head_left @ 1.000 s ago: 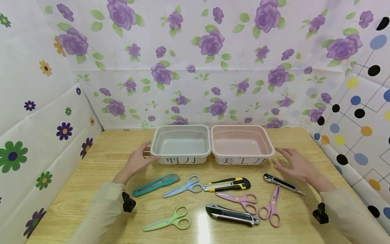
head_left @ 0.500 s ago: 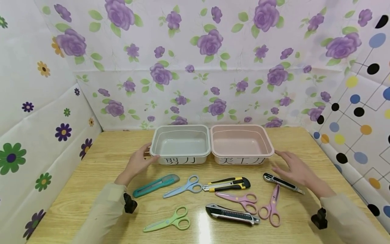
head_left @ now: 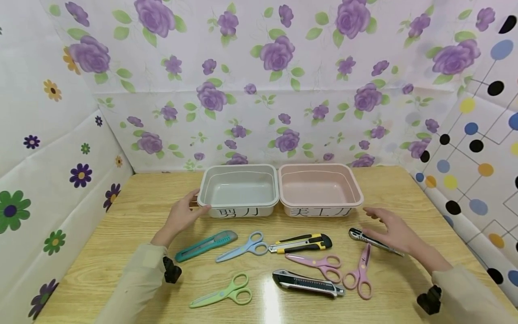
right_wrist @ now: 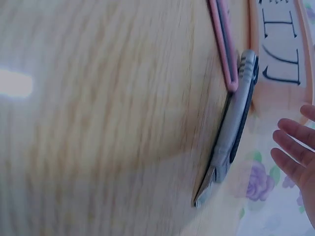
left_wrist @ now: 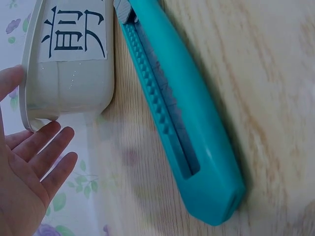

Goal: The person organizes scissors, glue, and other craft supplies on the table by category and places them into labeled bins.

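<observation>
My left hand (head_left: 180, 220) is at the left end of a grey bin (head_left: 243, 211) labelled with characters. Its thumb touches the rim in the left wrist view, with the other fingers loosely extended by the end wall. Below it lies a teal utility knife (left_wrist: 197, 118). My right hand (head_left: 394, 231) hovers over a slim silver-and-black utility knife (right_wrist: 234, 115), partly covering it in the head view; its fingers are loosely bent around nothing. Right of the grey bin stands a pink bin (head_left: 321, 211), also labelled, apart from that hand. Both bins hold nothing.
On the wooden table (head_left: 154, 288) lie blue scissors (head_left: 244, 247), green scissors (head_left: 224, 292), two pink scissors (head_left: 317, 265), a yellow-and-black utility knife (head_left: 301, 243) and a larger silver-and-black one (head_left: 307, 283). A flowered cloth (head_left: 251, 112) rises behind the bins.
My right hand has moved away from the pink bin's right end, down and toward the slim utility knife. My left hand stays at the grey bin. The head view has shifted slightly.
</observation>
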Demonstrator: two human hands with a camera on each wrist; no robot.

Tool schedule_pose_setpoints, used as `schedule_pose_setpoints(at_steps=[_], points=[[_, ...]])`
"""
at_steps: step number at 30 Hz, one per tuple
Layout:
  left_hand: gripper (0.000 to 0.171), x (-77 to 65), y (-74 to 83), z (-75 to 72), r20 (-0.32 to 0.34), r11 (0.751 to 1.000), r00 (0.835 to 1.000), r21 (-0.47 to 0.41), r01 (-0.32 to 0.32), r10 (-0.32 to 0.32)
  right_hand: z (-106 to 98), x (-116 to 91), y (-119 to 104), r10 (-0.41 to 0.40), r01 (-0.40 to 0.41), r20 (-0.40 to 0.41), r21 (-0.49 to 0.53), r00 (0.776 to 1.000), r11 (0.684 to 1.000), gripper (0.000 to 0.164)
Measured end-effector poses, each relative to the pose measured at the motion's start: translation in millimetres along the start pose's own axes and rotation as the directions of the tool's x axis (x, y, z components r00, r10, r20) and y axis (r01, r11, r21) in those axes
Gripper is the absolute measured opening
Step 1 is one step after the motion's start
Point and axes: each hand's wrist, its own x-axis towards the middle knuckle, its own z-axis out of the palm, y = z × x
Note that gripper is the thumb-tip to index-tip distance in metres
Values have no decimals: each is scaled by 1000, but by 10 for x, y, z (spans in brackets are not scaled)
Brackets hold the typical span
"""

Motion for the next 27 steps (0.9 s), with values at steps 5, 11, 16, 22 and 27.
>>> schedule_pose_setpoints(at_steps=[5,11,16,22,27], points=[[74,-9,11,-3,3,1000,1000,-9,-3,3,42,-76,-132,-75,76,-11,8,997,997,56],[75,-17,5,3,1,1000,1000,-13,-5,5,116,-183,-256,-160,159,11,60,987,986,52],[75,-19,-6,-1,1,1000,1000,-15,-3,3,142,-246,-323,-174,168,45,111,984,980,49],[73,-5,13,-14,-11,1000,1000,5,-8,8,142,-314,-386,-223,223,38,-1,974,975,43],[73,3,4,-14,-16,1000,1000,15,-14,14,164,-383,-403,-284,284,42,-1,958,959,44]])
